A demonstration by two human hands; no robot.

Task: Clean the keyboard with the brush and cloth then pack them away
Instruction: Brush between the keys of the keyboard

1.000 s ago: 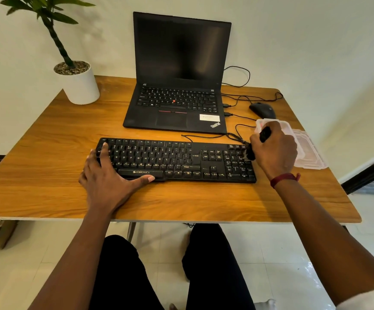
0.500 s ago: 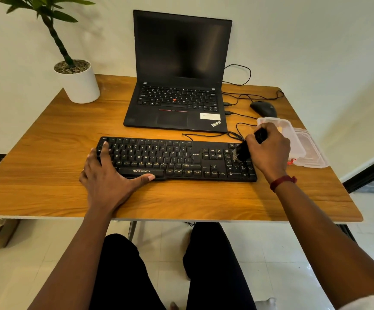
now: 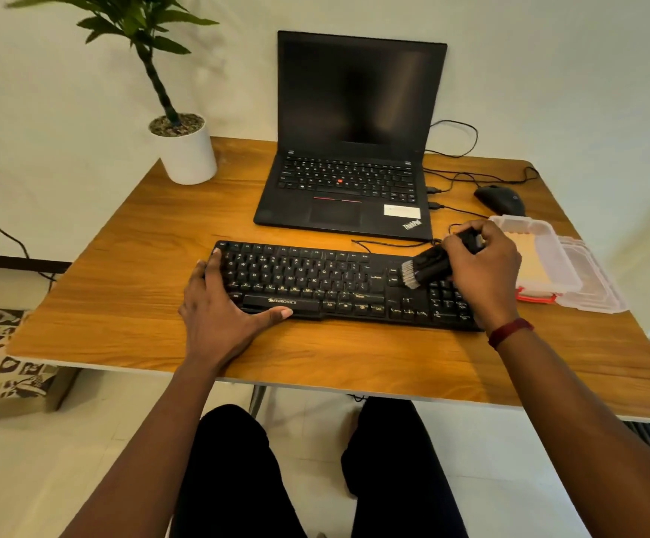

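Wooden counter [image 3: 121,304]: left hand [image 3: 222,316] flat on keyboard [image 3: 315,281] (fingers spread); right hand [image 3: 482,266] fingers closed around brush [image 3: 428,267], frame centre-right.

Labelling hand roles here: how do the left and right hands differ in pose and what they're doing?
The left hand lies flat and open on the keyboard's left end, holding nothing; the right hand is closed around the brush. The left rests on the keys; the right is raised, bristles angled down at the right-hand keys. Both are bare.
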